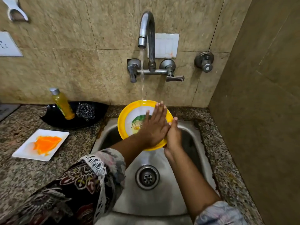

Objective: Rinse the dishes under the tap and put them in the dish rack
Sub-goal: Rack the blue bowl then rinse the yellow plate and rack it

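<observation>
Right hand point(173, 135) grip holds yellow plate point(128, 117) edge; left hand point(154, 125) flat on it; no legible writing.

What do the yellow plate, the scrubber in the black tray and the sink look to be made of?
Yellow plate: probably melamine or plastic; glossy, opaque, printed centre picture. Ceramic can't be ruled out.
Scrubber: steel wool by its look, a grey, shiny tangle of fine wire.
Sink: stainless steel, dull brushed grey sheen with soft reflections, matching metal drain.

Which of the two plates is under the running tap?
The round yellow plate, held over the sink by both hands; the square white plate with orange residue lies on the counter.
</observation>
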